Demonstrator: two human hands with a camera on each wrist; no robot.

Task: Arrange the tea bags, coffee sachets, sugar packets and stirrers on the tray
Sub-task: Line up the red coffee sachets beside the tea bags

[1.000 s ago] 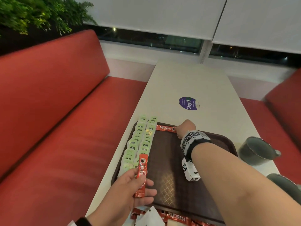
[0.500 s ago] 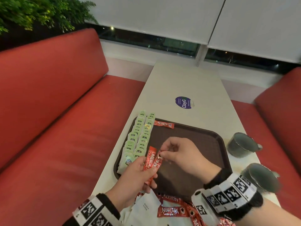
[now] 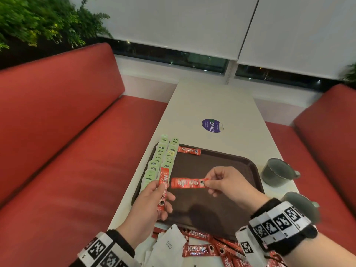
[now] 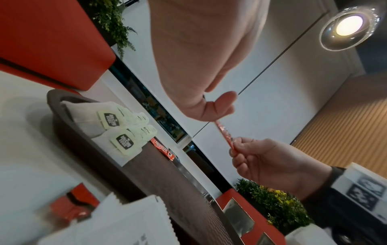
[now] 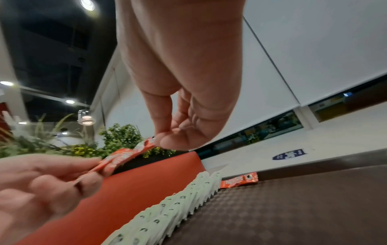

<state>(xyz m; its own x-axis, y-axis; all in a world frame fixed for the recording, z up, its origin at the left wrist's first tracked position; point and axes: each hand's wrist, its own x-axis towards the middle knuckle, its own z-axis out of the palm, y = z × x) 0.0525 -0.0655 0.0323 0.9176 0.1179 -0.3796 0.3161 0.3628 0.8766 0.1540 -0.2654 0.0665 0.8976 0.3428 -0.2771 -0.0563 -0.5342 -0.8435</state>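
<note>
Tea bags [image 3: 163, 160] done, two rows along tray [image 3: 221, 214] left edge; one coffee sachet [image 3: 189, 150] at far rim. Our right hand [image 3: 229, 185] pinches a sachet [image 3: 187, 183] over tray, left hand [image 3: 152, 203] grips another [image 3: 163, 182]. Sachet pile [image 3: 204, 247], sugar packets [image 3: 169, 245] still on counter [image 3: 212, 101]; stirrers unseen

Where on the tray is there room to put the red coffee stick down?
The tray has bare brown floor right of the tea bags and below the lone coffee sachet by the far rim. It is crowded along the left edge, and off the tray among the loose sachets.
</note>
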